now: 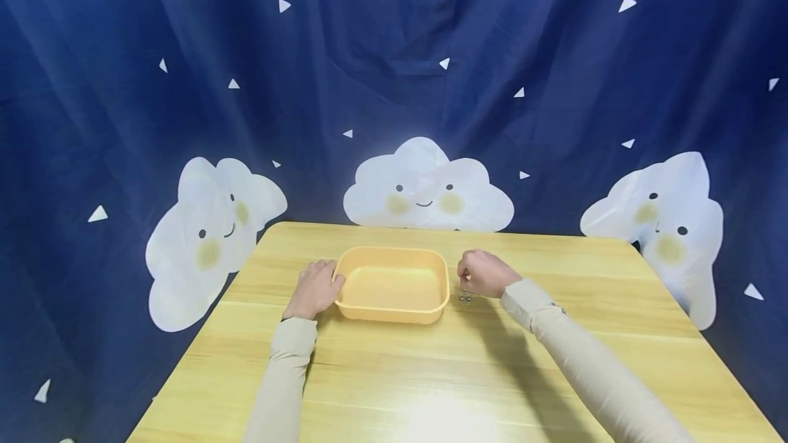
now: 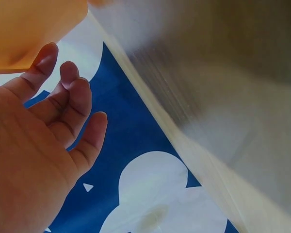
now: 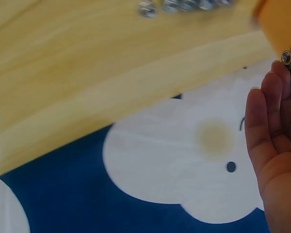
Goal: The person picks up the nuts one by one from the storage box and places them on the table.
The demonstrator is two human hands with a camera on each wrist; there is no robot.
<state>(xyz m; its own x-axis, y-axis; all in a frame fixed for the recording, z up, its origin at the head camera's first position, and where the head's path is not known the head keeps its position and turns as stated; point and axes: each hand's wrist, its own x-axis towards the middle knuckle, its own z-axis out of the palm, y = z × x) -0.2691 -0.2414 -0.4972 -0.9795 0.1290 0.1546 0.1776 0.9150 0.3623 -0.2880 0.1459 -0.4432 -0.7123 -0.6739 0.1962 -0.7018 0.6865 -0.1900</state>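
A yellow plastic basin (image 1: 389,314), shallow with rounded corners, sits on the table with no contents visible. At its left side, my left hand (image 1: 316,288) grips the rim, thumb over the edge and fingers outside the wall. Just right of the basin is my right hand (image 1: 486,273), raised a little above the table. Between its thumb and fingertips it pinches a small metal nut (image 3: 287,59), plain in the right wrist view. Several more metal nuts (image 1: 465,298) lie on the table below that hand, and they appear blurred in a row at the top of the right wrist view.
The light wood table (image 1: 382,374) carries the basin and nuts. Behind it and along its sides hangs a dark blue curtain (image 1: 394,87) with white triangles and smiling clouds. The right arm casts a shadow on the tabletop.
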